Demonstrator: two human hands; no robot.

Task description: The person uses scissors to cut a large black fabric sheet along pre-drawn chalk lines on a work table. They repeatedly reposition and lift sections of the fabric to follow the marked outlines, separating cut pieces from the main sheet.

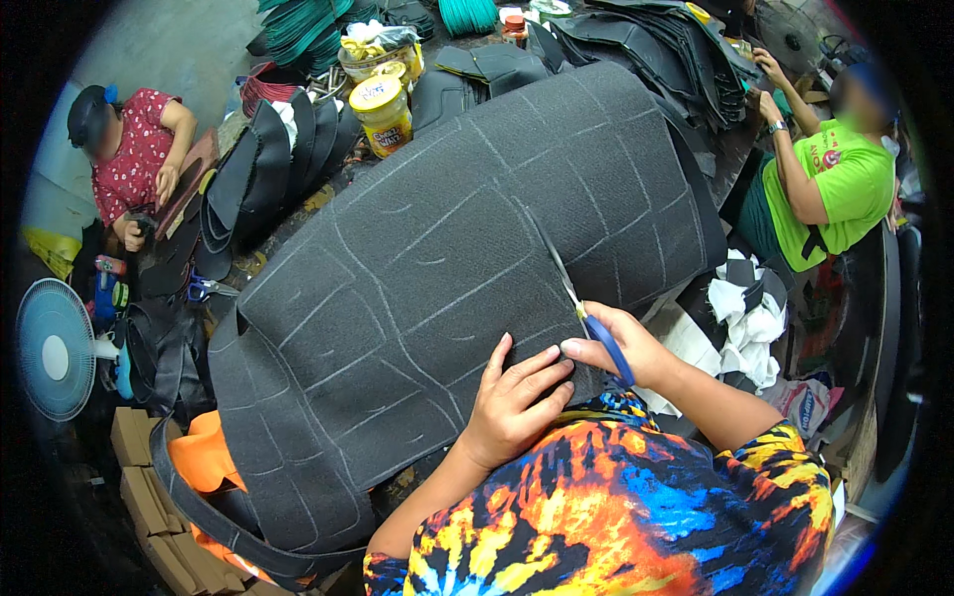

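A large dark grey sheet (437, 263), like thick felt or fabric, stretches across the table under both my hands. White chalk-like lines mark it into panels, and its left end droops over the near edge. My right hand (636, 348) grips a pair of scissors (610, 352) by the blue handles. Their long metal blades point away from me along the sheet, beside a chalk line; whether they are parted is hard to see. Just left of the scissors, my left hand (517, 402) lies flat on the sheet near its front edge, fingers extended and holding nothing.
A tub with a yellow lid (381, 111) stands behind the sheet, near stacked dark pieces (646, 50). Two people work at far left and far right. At left are a fan (55, 348), another pair of scissors (206, 288) and cardboard boxes (149, 497); white scraps (747, 318) lie right.
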